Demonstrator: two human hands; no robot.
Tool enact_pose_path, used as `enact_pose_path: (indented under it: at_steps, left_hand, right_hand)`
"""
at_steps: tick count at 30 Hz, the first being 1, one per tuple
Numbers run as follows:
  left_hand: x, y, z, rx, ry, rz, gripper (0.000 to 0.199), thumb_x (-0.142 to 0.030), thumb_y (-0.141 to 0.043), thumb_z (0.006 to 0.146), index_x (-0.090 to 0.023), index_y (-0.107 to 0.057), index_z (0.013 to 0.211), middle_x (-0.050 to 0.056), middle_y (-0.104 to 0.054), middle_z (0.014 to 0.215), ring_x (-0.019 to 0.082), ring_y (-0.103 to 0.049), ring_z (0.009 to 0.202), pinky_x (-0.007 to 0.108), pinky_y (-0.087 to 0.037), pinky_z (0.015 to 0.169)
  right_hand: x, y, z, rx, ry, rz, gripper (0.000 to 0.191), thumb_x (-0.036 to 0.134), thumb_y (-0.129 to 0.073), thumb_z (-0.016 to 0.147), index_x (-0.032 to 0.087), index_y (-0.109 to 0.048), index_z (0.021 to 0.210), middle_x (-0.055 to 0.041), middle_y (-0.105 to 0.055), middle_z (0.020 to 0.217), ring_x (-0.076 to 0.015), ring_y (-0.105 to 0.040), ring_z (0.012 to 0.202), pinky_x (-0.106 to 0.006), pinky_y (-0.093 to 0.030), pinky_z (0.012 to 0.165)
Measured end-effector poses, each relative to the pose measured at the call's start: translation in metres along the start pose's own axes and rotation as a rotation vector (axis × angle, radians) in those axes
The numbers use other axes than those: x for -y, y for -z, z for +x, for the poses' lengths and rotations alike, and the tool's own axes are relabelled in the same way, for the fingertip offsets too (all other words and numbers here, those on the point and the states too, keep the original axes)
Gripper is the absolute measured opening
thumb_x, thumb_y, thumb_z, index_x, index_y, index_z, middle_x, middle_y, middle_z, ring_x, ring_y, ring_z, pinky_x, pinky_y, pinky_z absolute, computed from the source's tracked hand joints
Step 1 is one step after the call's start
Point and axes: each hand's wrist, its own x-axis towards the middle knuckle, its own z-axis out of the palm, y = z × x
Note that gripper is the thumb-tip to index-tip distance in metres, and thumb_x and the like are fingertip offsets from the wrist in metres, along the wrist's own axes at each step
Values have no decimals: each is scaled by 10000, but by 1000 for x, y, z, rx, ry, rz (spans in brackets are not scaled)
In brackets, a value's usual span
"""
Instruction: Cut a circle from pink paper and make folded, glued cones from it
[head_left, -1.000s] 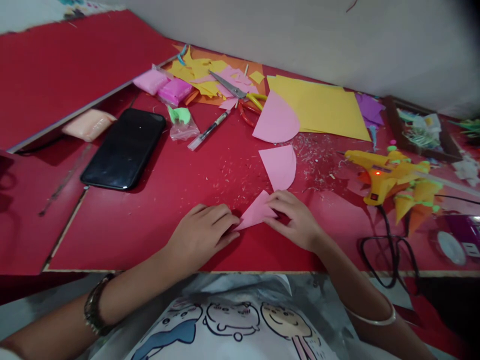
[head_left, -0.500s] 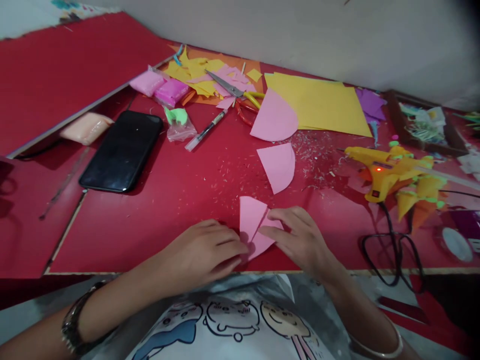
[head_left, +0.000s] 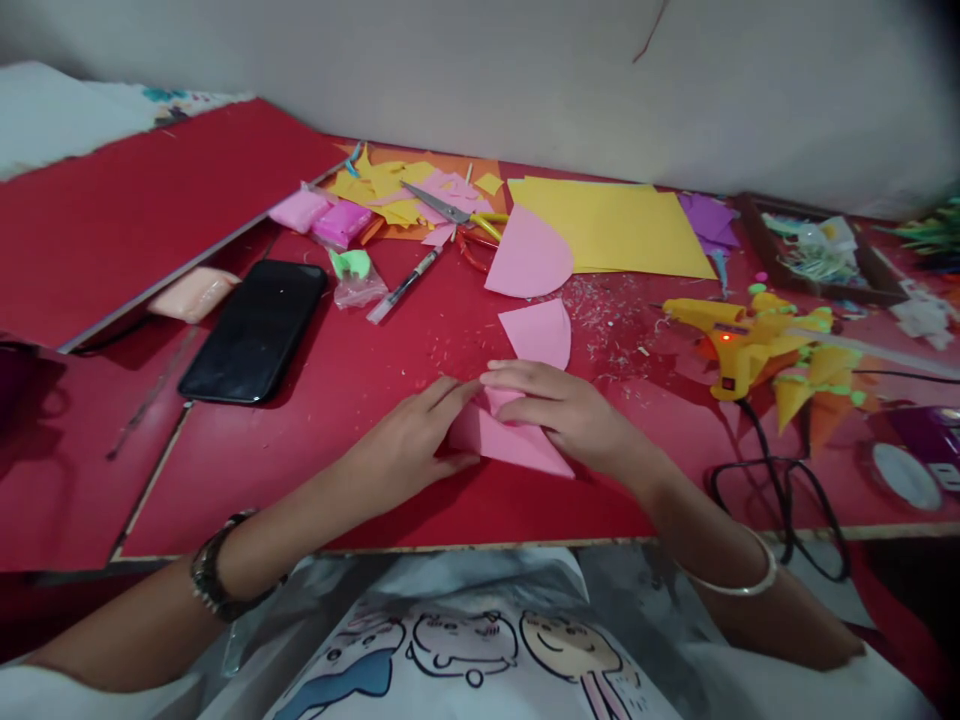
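A pink paper piece (head_left: 510,445) lies near the table's front edge, partly folded over, with one pointed corner toward the right. My left hand (head_left: 412,435) holds its left side between thumb and fingers. From the right, my right hand (head_left: 562,410) presses bent fingers onto its upper part, and the fingertips of both hands nearly meet there. Just beyond my right hand lies a second pink piece (head_left: 541,332), its lower edge hidden by my fingers. Behind that is a larger pink rounded piece (head_left: 529,255).
A black phone (head_left: 256,330) and a pen (head_left: 405,285) lie left. Scissors (head_left: 450,212) rest by paper scraps and yellow sheets (head_left: 630,230). At right are a glue gun (head_left: 720,335) with red light lit, its black cable (head_left: 784,480) and a brown tray (head_left: 870,270).
Both hands and the pink piece have moved away from the front edge. The piece has turned and now shows a fold. The camera view has shifted slightly.
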Motion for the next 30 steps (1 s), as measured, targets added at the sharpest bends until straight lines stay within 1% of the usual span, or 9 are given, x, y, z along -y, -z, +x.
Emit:
enact_pose_path:
  at_steps: [2,4,8,11,16,20,23,26,30]
  left_hand:
    - [-1,-5,2,-27,78,-71,547,-274,-569,796,-190,-330,1280,94,-457,1216,204,-475,1095,366,-433,892]
    - [-2,-6,3,-69,109,-109,521,-236,-556,799,-201,-340,1272,84,-453,1199,189,-480,1088,355,-434,892]
    - [-2,-5,3,-50,104,-88,403,-168,-523,802,-166,-425,1193,79,-541,1120,179,-547,992,307,-463,824]
    - [-2,-4,1,6,72,-54,251,-151,-478,825,-152,-524,1071,61,-620,995,165,-598,868,267,-478,732]
    - [-5,-3,0,47,-30,156,155,-188,-481,840,-171,-600,938,47,-636,896,176,-589,808,289,-460,689]
    - [-5,-3,0,6,-62,237,171,-239,-454,872,-185,-606,927,38,-637,883,185,-577,815,312,-451,693]
    - [-2,-6,0,-25,-70,156,213,-236,-458,876,-199,-579,1046,34,-625,982,173,-576,879,294,-456,731]
    - [1,-8,0,0,-50,73,215,-243,-433,891,-189,-591,1026,34,-621,994,153,-579,884,269,-462,749]
    - [1,-6,-2,43,-47,109,224,-283,-418,897,-199,-613,970,22,-644,944,158,-589,840,288,-465,733]
  right_hand:
    - [-5,-1,4,29,0,-73,232,169,-436,867,198,-659,808,-33,-544,1213,-179,-429,1193,-371,-387,998]
    - [-7,1,4,31,-69,-150,204,161,-462,851,204,-660,823,-30,-502,1259,-202,-388,1220,-396,-368,1006]
    - [0,11,-10,-82,-165,-263,270,94,-410,834,207,-638,926,-63,-477,1249,-218,-406,1181,-419,-378,970]
    - [10,13,-25,-123,-171,-341,274,94,-429,816,197,-607,997,-82,-518,1162,-229,-449,1099,-425,-378,935]
    - [11,-4,-38,-54,-221,-269,251,204,-501,844,188,-549,1089,-73,-568,1087,-200,-499,1008,-372,-410,884]
    - [3,-16,-39,-66,-289,-146,147,199,-533,832,173,-594,962,-63,-584,1013,-172,-524,950,-324,-433,848]
    - [4,-21,-40,-118,-317,-122,85,188,-537,826,168,-611,862,-62,-582,1002,-167,-528,935,-315,-433,842]
    - [11,-26,-44,-174,-334,-176,86,179,-537,820,166,-618,847,-81,-548,1056,-188,-497,987,-332,-420,863]
    - [17,-32,-49,-146,-310,-230,143,167,-478,855,163,-610,800,-69,-556,868,-169,-502,828,-304,-434,746]
